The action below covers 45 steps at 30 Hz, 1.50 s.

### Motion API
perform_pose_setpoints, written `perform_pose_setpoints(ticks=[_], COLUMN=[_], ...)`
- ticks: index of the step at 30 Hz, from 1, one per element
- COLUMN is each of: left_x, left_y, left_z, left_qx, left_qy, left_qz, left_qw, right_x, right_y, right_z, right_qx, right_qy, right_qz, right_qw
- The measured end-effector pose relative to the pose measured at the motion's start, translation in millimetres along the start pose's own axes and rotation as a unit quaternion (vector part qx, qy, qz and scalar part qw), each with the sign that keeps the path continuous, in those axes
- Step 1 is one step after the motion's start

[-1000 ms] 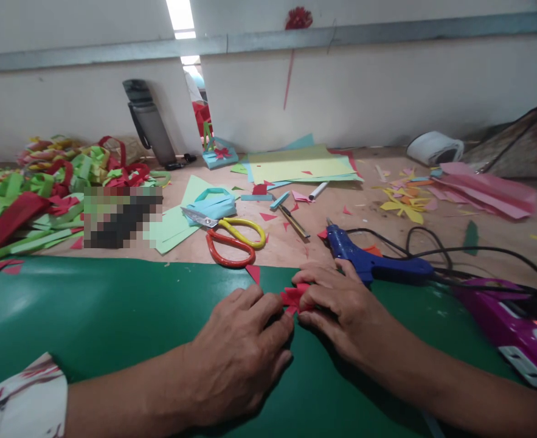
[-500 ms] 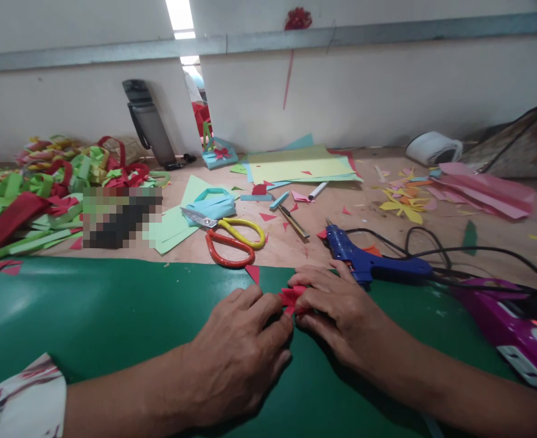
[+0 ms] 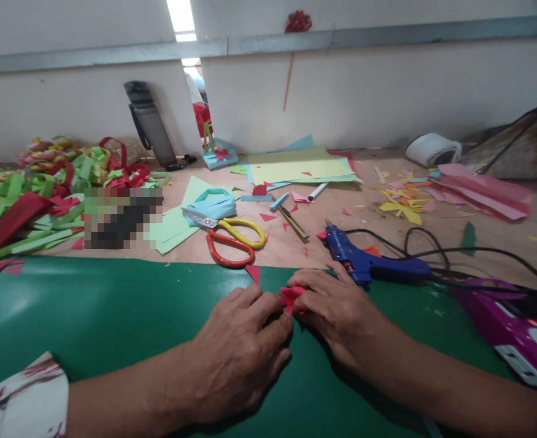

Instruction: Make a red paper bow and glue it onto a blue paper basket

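A small folded piece of red paper (image 3: 290,296) is pinched between my two hands, just above the green mat (image 3: 126,304). My left hand (image 3: 250,340) grips its left side with closed fingers. On its right side, my right hand (image 3: 332,307) curls around the paper, and the fingers hide much of it. Close behind my right hand lies a blue glue gun (image 3: 368,261), its nozzle pointing away to the left. Scissors (image 3: 234,240) with one red and one yellow handle rest behind my left hand. A red paper triangle (image 3: 253,273) lies at the mat's far edge.
Colourful paper strips (image 3: 58,201) are heaped at the left, near a grey bottle (image 3: 149,125). Paper sheets (image 3: 300,165), a cutter (image 3: 294,222) and a pen (image 3: 317,191) lie farther back. The glue gun's black cord (image 3: 478,249) runs right, towards a purple power strip (image 3: 509,334).
The fingers of my right hand have shifted slightly on the red paper. My left hand stays nearly still, and everything else lies as before.
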State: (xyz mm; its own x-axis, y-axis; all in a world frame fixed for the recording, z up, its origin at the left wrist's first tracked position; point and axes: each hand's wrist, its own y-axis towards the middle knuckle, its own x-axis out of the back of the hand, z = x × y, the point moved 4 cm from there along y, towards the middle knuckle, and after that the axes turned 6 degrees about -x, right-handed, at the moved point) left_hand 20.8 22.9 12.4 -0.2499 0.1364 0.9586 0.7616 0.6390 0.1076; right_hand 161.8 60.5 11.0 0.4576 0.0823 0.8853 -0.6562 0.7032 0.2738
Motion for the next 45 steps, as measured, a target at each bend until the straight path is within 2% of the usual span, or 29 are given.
perform_pose_setpoints(ticks=[6,21,45], left_x=[-1.4,-0.7,-2.3], left_y=[-4.1,-2.0,-2.3], left_z=[-1.1,0.1,-0.4], left_qx=[0.000,0.001,-0.008], left_qy=[-0.001,-0.010,-0.008], left_qz=[0.004,0.002,-0.020], left_qw=[1.000,1.000,1.000], right_x=[2.0,-4.2,-1.3], right_y=[0.6,-2.3,-0.7], right_z=[2.2,0.5,5.5], right_qx=[0.005,0.004,0.020], right_qy=[0.008,0.011,0.020], right_qz=[-0.008,0.032,0.027], right_qw=[1.000,0.999,0.999])
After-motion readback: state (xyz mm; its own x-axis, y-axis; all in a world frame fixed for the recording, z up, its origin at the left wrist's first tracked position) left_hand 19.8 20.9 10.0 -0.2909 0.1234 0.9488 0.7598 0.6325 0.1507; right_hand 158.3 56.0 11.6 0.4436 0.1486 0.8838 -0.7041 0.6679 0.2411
